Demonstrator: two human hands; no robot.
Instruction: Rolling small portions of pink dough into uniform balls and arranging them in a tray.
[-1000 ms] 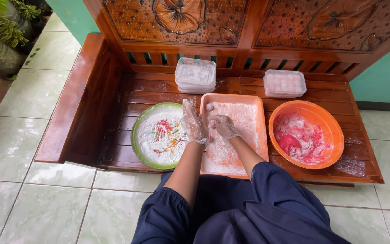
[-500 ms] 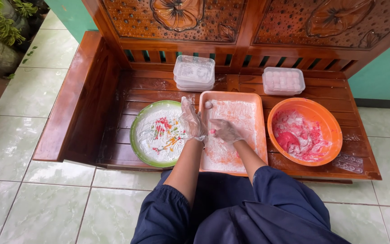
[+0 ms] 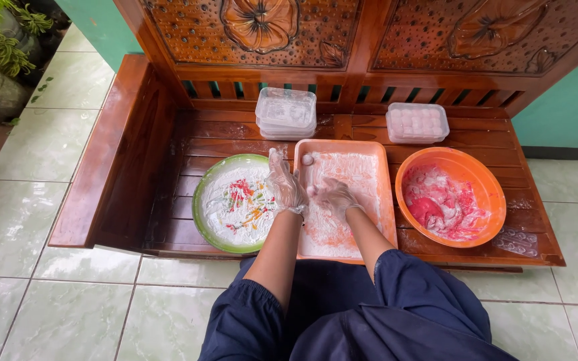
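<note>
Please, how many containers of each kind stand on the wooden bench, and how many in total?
Clear plastic boxes with lids: 2, the clear box stack counted as one, and the filled clear box
Round green plate: 1
Rectangular orange tray: 1
Round orange bowl: 1
Total: 5

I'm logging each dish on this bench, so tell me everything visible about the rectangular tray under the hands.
The rectangular tray is salmon-orange, looks like plastic, with a raised rim and rounded corners. It lies flat on the wooden bench, between the green-rimmed plate and the orange bowl. White flour dusts its floor. A small white ball sits at its far left corner. Both gloved hands, left hand and right hand, are over it.
</note>
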